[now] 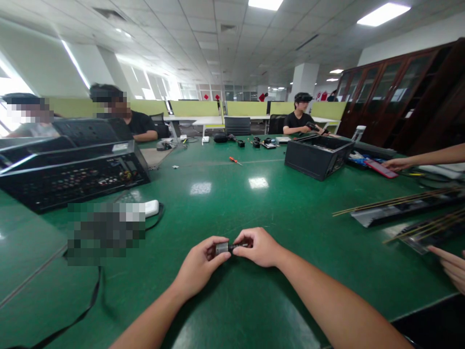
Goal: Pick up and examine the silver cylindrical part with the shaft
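Note:
Low over the middle of the green table (225, 208), my two hands are close together. My left hand (196, 266) is closed, its thumb and fingers around a small grey metal cylinder (222, 247). From the other side my right hand (263, 249) pinches a thin dark shaft-like part (238, 246) in line with the cylinder. The two pieces meet end to end between my fingertips; whether they are joined I cannot tell. My fingers hide much of both.
An orange screwdriver (234, 160) lies farther off. Black computer cases stand left (72, 167) and right (308, 157). A strap (85, 305) trails at left. Dark rails (403, 208) lie right, near a co-worker's hand (452, 266). Another hand (395, 164) touches a red-edged object (379, 167). Other people sit across.

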